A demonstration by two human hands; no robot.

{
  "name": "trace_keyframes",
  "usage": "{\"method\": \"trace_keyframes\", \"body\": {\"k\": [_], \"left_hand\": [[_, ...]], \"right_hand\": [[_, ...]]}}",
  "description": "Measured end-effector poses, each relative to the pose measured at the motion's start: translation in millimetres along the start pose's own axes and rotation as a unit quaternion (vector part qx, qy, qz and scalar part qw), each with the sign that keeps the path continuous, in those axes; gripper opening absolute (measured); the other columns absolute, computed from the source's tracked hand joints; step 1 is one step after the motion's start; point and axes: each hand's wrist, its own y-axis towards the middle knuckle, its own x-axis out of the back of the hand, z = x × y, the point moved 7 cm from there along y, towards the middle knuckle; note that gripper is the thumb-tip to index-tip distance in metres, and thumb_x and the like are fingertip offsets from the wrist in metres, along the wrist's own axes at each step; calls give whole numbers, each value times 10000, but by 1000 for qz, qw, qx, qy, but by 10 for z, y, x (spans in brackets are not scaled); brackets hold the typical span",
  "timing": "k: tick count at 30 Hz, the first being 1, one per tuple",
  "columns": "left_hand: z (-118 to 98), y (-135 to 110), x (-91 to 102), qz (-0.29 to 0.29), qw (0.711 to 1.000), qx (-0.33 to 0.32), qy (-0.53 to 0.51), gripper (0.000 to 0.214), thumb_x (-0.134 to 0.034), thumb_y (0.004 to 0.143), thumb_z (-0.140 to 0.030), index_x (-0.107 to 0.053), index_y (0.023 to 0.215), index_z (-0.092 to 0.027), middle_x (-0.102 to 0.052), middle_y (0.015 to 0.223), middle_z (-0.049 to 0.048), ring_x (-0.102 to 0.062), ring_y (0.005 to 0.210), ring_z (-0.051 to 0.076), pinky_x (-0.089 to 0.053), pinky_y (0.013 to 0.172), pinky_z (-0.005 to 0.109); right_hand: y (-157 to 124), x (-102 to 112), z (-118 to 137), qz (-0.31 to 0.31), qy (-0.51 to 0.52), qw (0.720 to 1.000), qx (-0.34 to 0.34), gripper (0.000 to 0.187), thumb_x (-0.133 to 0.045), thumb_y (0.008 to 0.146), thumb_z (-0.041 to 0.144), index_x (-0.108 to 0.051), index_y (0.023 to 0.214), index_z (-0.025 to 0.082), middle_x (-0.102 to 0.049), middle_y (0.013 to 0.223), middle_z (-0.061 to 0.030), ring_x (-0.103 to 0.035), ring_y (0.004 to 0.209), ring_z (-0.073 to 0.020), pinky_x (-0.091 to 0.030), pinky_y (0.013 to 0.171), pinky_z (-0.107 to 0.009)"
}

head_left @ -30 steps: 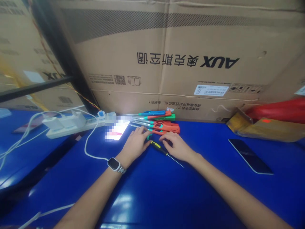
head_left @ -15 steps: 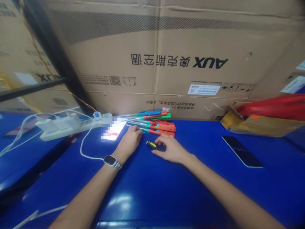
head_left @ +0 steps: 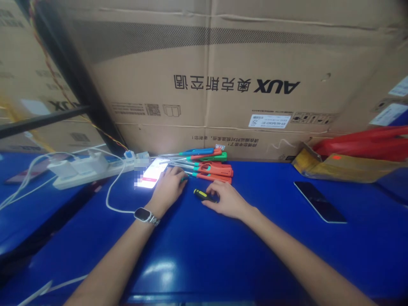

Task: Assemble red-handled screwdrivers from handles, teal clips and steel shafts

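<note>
My right hand (head_left: 225, 199) rests on the blue table (head_left: 223, 255), its fingers curled round a small black and yellow screwdriver (head_left: 200, 195) whose handle sticks out to the left. My left hand (head_left: 168, 187), a watch on its wrist, lies curled just beside a lit phone (head_left: 150, 174); a bit of green shows at its fingertips, and I cannot make out what it is. Right behind both hands lies a pile of long-nosed lighters (head_left: 207, 163) with orange, green and blue handles.
A big AUX cardboard box (head_left: 223, 80) stands along the back of the table. A white power strip (head_left: 83, 168) with chargers and cables lies at left. A dark phone (head_left: 319, 207) lies at right, with brown and red packaging (head_left: 350, 163) behind it.
My right hand has closed over the screwdriver, hiding its thin shaft, which showed a second ago. My left hand has drawn back slightly toward the lit phone and curled.
</note>
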Motion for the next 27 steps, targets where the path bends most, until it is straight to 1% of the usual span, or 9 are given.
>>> {"method": "trace_keyframes", "body": {"k": [5,8,12,16,19,21,24,26,27], "left_hand": [[-34,-6,6,-12,1000,-14,-21,215,-544,949,-242,-674,1109,-183,-634,1155,97,-561,1039,283,-463,907,441],[-78,-10,1,-21,999,-28,-39,216,-535,954,-244,-664,1120,-192,-628,1154,94,-564,1029,271,-463,905,436],[-178,61,-8,-8,997,-47,-53,198,-532,952,-236,-659,1100,-202,-630,1151,91,-559,1051,281,-467,884,438],[-295,227,-20,17,997,-67,-35,186,-519,937,-176,-658,1060,-190,-643,1116,108,-550,1081,299,-463,888,448],[-306,312,-54,24,998,-63,-18,218,-501,926,-128,-654,1072,-181,-647,1134,123,-551,1096,316,-462,878,451],[-281,322,-88,23,998,-58,-12,236,-498,922,-119,-649,1091,-183,-646,1154,125,-552,1100,322,-460,880,458],[-258,297,-137,22,997,-67,-8,209,-515,923,-140,-646,1081,-182,-645,1144,123,-557,1088,321,-457,891,461],[-259,285,-159,22,997,-76,-2,186,-526,926,-151,-644,1067,-179,-645,1129,120,-560,1084,317,-453,893,454],[-263,286,-167,22,997,-78,-1,179,-528,929,-158,-643,1065,-179,-644,1124,118,-561,1082,313,-452,891,449]], "right_hand": [[-6,5,-16,-3,18,1000,6,228,-759,790,386,-654,876,202,-660,887,-13,-585,733,-139,-430,681,-264],[0,25,-40,-13,25,1000,5,237,-708,837,430,-658,872,201,-660,846,-14,-590,721,-142,-428,665,-265],[14,89,-88,-25,30,999,-4,147,-623,901,325,-653,843,193,-661,801,-14,-601,714,-143,-427,662,-263],[13,146,-75,-31,5,999,-13,123,-658,867,306,-645,822,193,-652,780,-11,-601,716,-152,-432,689,-279],[17,159,-40,-35,-18,999,-8,116,-649,866,293,-630,806,195,-640,772,-10,-592,717,-154,-421,712,-293],[24,211,-53,-61,-50,997,-9,69,-608,869,230,-618,809,196,-643,811,-21,-597,761,-165,-405,749,-311],[30,368,-197,-102,-124,986,-55,43,-577,839,166,-594,815,197,-642,898,-46,-594,825,-194,-373,763,-336],[19,484,-360,-105,-160,975,-111,39,-606,812,177,-575,826,196,-633,925,-60,-589,831,-210,-363,740,-335],[8,528,-446,-96,-167,971,-139,77,-633,801,200,-570,844,196,-632,932,-64,-589,833,-216,-362,726,-330]]}}
